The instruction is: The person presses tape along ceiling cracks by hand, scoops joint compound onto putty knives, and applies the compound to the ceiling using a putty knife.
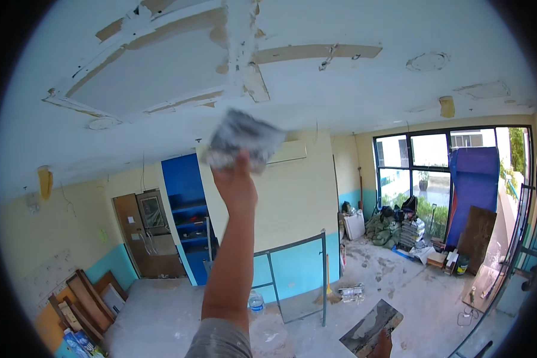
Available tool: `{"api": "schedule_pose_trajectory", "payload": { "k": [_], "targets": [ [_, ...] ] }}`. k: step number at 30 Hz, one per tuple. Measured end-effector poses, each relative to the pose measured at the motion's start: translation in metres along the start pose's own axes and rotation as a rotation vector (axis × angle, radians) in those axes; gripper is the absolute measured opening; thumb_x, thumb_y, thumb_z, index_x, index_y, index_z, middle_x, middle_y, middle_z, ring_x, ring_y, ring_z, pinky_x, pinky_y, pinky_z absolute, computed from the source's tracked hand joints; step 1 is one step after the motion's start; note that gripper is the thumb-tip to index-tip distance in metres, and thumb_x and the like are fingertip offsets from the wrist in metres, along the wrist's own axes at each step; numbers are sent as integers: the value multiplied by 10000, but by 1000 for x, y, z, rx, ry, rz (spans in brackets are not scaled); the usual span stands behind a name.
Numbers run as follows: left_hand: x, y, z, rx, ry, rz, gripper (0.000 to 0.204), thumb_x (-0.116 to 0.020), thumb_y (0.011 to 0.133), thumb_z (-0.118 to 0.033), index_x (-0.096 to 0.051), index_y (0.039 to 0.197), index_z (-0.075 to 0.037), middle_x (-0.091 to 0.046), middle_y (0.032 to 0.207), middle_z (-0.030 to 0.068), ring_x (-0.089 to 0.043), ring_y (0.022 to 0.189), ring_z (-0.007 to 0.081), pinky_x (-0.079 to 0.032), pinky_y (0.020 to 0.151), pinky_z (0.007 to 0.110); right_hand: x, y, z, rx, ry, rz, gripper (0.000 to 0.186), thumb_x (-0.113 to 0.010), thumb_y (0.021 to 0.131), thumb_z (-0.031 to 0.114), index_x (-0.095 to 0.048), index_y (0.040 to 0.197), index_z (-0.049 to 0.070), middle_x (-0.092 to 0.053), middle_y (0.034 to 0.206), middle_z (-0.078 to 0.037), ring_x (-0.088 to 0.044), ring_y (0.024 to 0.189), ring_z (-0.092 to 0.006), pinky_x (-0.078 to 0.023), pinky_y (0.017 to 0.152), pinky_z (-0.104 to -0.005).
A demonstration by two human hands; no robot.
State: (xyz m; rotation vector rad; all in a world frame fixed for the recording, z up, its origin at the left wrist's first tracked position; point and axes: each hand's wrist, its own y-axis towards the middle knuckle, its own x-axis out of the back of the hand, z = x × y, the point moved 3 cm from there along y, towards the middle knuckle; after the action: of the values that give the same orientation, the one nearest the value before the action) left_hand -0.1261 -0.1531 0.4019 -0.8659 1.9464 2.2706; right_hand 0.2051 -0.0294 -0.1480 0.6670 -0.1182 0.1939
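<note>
Raised toward the ceiling, my left hand point(235, 182) is closed on a wide putty knife point(244, 138). Its blade is blurred by motion and smeared with grey-white compound; the handle is hidden. The ceiling point(152, 68) above has white filler over its joints, with tan strips and patches along them. Low at the right, my right hand point(383, 346) grips a flat rectangular plate point(369, 327) coated with grey compound. Only the thumb side of that hand shows, at the plate's near edge. I cannot tell whether the putty knife touches the ceiling.
A grey metal frame point(324, 280) stands ahead, beside a clear water container point(256, 302). Filled sacks point(385, 228) are piled by the window at the right. Wooden boards point(89, 298) lean at the left wall. A yellow fitting point(447, 107) hangs from the ceiling.
</note>
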Motion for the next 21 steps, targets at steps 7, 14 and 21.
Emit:
{"api": "schedule_pose_trajectory", "payload": {
  "k": [7, 14, 21],
  "targets": [
    [-57, 151, 1, 16, 785, 103, 437, -565, 939, -233, -416, 1306, -48, -504, 1282, 86, -505, 1140, 261, -419, 964, 427, 34, 6, 8, 213, -359, -73, 677, -467, 904, 431, -347, 1380, -35, -440, 1310, -301, -424, 1205, -462, -317, 1051, -496],
    [-104, 221, -13, 214, -686, 56, 409, -484, 978, -271, -412, 1303, -31, -474, 1326, 121, -445, 1230, 316, -333, 1024, 567, 67, -9, -42, 299, -512, -182, 645, -495, 911, 388, -346, 1380, -29, -453, 1300, -290, -437, 1195, -454, -349, 1029, -493],
    [-106, 248, -26, 317, -332, -9, 462, -450, 990, -283, -346, 1322, 22, -450, 1310, 191, -483, 1186, 381, -439, 983, 568, 79, -11, -19, 312, -471, -289, 561, -521, 923, 267, -358, 1376, -20, -496, 1250, -273, -492, 1141, -418, -404, 982, -468]
  ]
}}
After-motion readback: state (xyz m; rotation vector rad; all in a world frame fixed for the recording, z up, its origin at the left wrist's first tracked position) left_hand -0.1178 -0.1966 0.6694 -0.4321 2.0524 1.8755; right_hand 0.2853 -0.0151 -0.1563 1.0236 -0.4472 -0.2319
